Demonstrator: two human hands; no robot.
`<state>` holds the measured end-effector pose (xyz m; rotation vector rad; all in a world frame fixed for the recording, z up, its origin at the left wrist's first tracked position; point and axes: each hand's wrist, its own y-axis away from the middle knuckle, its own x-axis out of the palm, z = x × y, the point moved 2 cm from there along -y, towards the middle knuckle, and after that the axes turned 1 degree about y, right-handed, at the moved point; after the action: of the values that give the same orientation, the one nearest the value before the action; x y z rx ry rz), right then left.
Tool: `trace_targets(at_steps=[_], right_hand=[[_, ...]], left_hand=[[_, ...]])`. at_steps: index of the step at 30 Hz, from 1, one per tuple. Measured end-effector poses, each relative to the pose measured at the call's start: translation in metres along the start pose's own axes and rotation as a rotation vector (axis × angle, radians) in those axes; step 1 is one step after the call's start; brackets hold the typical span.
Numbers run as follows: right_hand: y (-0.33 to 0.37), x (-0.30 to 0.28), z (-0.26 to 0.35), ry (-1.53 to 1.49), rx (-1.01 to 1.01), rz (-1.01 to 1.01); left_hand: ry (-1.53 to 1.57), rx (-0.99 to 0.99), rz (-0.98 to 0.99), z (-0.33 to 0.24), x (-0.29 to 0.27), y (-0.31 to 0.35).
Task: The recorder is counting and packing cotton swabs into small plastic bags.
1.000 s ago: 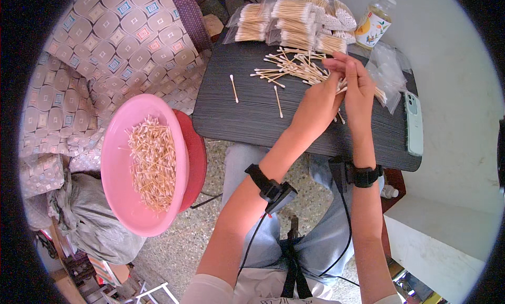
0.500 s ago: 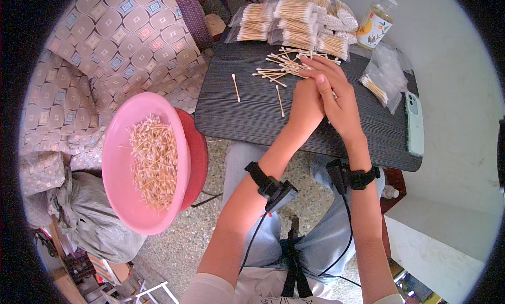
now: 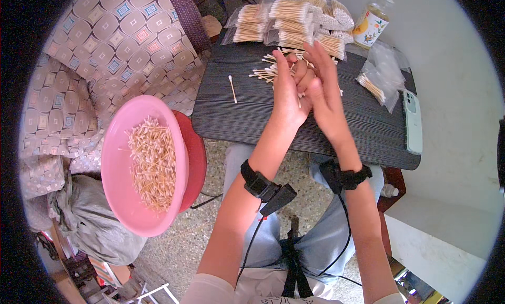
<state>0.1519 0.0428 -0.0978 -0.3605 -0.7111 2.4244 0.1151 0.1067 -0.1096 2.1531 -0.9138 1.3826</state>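
Note:
Over a loose pile of cotton swabs [image 3: 264,73] on the dark table, my two hands are brought together. My left hand [image 3: 288,93] has its fingers curled toward the right, and swab ends peek out beside its palm. Against it rests my right hand [image 3: 329,91], fingers stretched out and pointing away from me. How many swabs lie between the palms is hidden. One single swab [image 3: 232,89] lies apart on the left of the table. Behind the pile stand clear bags packed with cotton swabs [image 3: 291,24].
On a red stool [image 3: 194,167] at left sits a pink basin [image 3: 113,183] full of loose swabs. The table [image 3: 231,122] also bears clear plastic bags [image 3: 386,67], a pale green phone [image 3: 413,122] and a bottle [image 3: 372,22]. A wall rises at right.
My hands have turned and drawn closer around the swabs, with the left fingers now curled. The swab that lay just left of my left hand no longer shows on the table.

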Motion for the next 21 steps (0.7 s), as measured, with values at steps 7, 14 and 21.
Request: trace_targets(at_steps=[7,14,21], right_hand=[[0.0,0.006,-0.008,0.242,-0.068,-0.1],[-0.005,-0.008,-0.011,0.183,-0.152,-0.229],[-0.004,-0.015,-0.001,0.297,-0.097,-0.05]], left_hand=[[-0.062,-0.077,-0.089,0.004,-0.004,0.001],[-0.835,0.244,0.055,0.003,-0.01,0.001],[-1.324,0.356,0.099,0.007,-0.003,0.007]])
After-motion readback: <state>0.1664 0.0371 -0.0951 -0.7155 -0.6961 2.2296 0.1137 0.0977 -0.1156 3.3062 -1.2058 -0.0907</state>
